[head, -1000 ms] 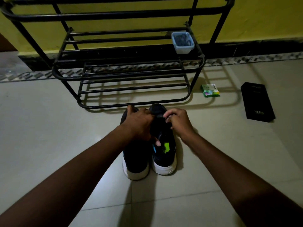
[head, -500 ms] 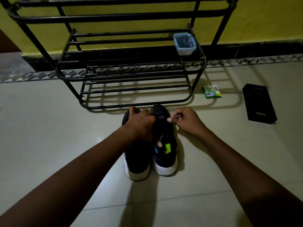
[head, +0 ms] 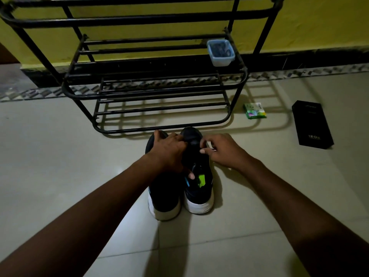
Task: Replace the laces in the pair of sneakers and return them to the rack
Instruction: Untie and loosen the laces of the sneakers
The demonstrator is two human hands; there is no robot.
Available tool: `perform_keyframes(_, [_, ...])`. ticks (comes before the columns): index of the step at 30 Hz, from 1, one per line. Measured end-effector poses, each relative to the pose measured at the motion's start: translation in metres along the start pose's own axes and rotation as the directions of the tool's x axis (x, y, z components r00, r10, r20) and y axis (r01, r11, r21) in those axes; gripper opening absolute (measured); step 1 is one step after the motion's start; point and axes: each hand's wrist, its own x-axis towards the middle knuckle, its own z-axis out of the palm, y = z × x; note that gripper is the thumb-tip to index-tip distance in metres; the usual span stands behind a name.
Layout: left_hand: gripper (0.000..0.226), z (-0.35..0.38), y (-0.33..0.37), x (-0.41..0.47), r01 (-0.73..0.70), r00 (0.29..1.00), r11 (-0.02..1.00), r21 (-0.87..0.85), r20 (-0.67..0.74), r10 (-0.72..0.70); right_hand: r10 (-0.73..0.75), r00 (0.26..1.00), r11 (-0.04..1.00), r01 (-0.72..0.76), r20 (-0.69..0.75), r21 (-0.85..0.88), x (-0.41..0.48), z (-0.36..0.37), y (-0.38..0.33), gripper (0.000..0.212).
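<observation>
Against the wall (head: 319, 23), a rack (head: 159, 92); on its middle shelf, at the right end, a tub (head: 220, 53). Just before the rack, on the floor (head: 60, 156), two sneakers (head: 197, 196) side by side, toes toward it. Right of the rack, a packet (head: 254, 110); farther right, a box (head: 311, 124).

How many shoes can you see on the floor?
2. The left sneaker stands on the floor under the left hand; the right sneaker stands beside it. The rack holds none that I can see.
</observation>
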Motion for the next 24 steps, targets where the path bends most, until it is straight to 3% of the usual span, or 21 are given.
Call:
perform_keyframes(2, [0.109,0.001,0.000,0.000,-0.005,1.000,1.000,-0.003,-0.003,0.005,-0.015,1.000,0.996,0.017,0.022,-0.089,0.004,0.001,0.003,0.008])
perform_keyframes(3, [0.109,0.001,0.000,-0.001,-0.007,1.000,1.000,-0.009,-0.006,0.007,-0.038,0.999,0.997,0.035,-0.035,-0.070,0.005,0.002,0.002,0.011])
perform_keyframes(5, [0.110,0.001,-0.001,-0.001,-0.011,1.000,1.000,-0.020,-0.017,0.011,0.026,0.966,0.986,0.018,-0.256,0.165,0.008,0.004,-0.002,0.013])
perform_keyframes(6, [0.110,0.002,-0.001,-0.001,-0.014,1.000,1.000,-0.023,-0.022,0.014,0.166,0.930,0.909,-0.016,-0.328,0.416,0.008,0.002,-0.006,0.014])
perform_keyframes(8, [0.110,0.002,-0.002,-0.001,-0.019,0.999,0.999,-0.027,-0.028,0.018,0.462,0.870,0.458,-0.069,-0.171,0.887,0.010,-0.004,-0.018,0.020])
perform_keyframes(9, [0.111,0.002,-0.002,-0.001,-0.021,0.999,0.999,-0.027,-0.027,0.020,0.486,0.868,0.323,-0.072,-0.100,0.944,0.010,-0.006,-0.018,0.021])
perform_keyframes(10, [0.111,0.003,-0.002,-0.001,-0.022,0.999,0.999,-0.028,-0.024,0.022,0.463,0.880,0.371,-0.081,-0.108,0.925,0.008,-0.008,-0.015,0.020])
perform_keyframes(11, [0.111,0.003,-0.002,-0.001,-0.023,1.000,0.999,-0.031,-0.020,0.022,0.362,0.911,0.594,-0.062,-0.198,0.802,0.007,-0.010,-0.009,0.016])
perform_keyframes(12, [0.110,0.003,-0.002,-0.001,-0.021,1.000,0.999,-0.034,-0.016,0.020,0.170,0.956,0.853,-0.020,-0.240,0.522,0.004,-0.012,-0.001,0.009])
perform_keyframes(13, [0.110,0.003,-0.002,-0.001,-0.017,1.000,0.999,-0.033,-0.016,0.017,-0.006,0.986,0.977,0.041,-0.167,0.208,0.002,-0.012,0.004,0.004])
perform_keyframes(14, [0.109,0.003,-0.002,-0.001,-0.013,1.000,1.000,-0.026,-0.015,0.012,-0.096,0.994,0.995,0.094,-0.049,-0.041,0.003,-0.009,0.010,0.010])
perform_keyframes(15, [0.109,0.003,-0.002,-0.001,-0.009,1.000,1.000,-0.016,-0.013,0.009,-0.107,0.992,0.979,0.116,0.062,-0.169,0.003,-0.007,0.014,0.013])
perform_keyframes(17, [0.109,0.003,0.000,-0.001,-0.008,1.000,1.000,-0.007,-0.009,0.008,-0.074,0.997,0.991,0.075,0.020,-0.114,0.001,-0.005,0.011,0.017])
perform_keyframes(19, [0.110,0.003,0.000,-0.001,-0.007,1.000,1.000,-0.012,-0.012,0.007,-0.058,0.971,0.995,0.076,-0.233,0.069,-0.001,-0.003,0.006,0.032])
perform_keyframes(21, [0.110,0.003,-0.001,-0.002,-0.010,1.000,1.000,-0.022,-0.021,0.010,0.051,0.894,0.967,0.067,-0.445,0.245,-0.001,-0.003,0.002,0.041])
perform_keyframes(24, [0.110,0.004,-0.002,-0.001,-0.012,1.000,0.999,-0.030,-0.012,0.011,0.260,0.827,0.913,-0.042,-0.499,0.405,-0.005,0.004,0.002,0.048])
